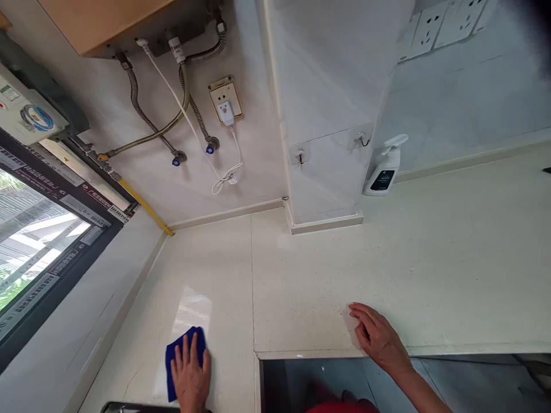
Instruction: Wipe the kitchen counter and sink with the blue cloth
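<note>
blue cloth [171, 352] beneath left fingers [186, 353]

Matt cloth [200, 342]; glossy, smooth countertop [327, 275], perhaps stone; ribbed metal hoses [134, 94]; plastic bottle [382, 178]

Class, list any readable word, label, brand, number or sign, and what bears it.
No text reads clearly.
White spray bottle: black label, print too small.
Dark grey window frame: printed strips, too small and slanted.
White-and-grey wall box: round blue sticker, blurred.
White rectangular plug: mark too small.
White hose connector: print too small.
</note>
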Demonstrator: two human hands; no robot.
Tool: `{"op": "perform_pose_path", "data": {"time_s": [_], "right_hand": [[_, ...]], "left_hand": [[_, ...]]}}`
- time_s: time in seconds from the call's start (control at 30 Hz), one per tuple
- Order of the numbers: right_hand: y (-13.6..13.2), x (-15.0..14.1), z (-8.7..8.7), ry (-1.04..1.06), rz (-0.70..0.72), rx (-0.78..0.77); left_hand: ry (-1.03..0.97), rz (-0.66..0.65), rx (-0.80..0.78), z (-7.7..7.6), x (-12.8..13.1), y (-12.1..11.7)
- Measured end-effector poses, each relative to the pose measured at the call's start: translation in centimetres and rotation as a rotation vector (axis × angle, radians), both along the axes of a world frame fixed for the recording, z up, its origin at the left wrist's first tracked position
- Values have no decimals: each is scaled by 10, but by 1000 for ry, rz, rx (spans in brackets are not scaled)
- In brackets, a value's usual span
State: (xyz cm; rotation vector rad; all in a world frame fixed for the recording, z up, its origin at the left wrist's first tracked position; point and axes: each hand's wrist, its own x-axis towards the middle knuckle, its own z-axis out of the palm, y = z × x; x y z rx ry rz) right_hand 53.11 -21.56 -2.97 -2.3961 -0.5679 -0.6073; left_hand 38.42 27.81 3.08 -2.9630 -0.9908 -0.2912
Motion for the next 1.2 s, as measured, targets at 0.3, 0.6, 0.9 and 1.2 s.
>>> {"op": "perform_pose_path", "data": {"time_s": [0.3,0.6,0.9,1.2], "right_hand": [[1,-2,4,12,15,34],[4,0,1,-53,5,50],[4,2,-12,-68,-51,-9],[2,8,0,-174,-45,-53]], "left_hand": [[44,167,-9,6,0,-34],[2,-263,47,-17,30,-113],[-45,-627,129,-20,140,-128],[-159,-671,23,-4,279,-165]]}}
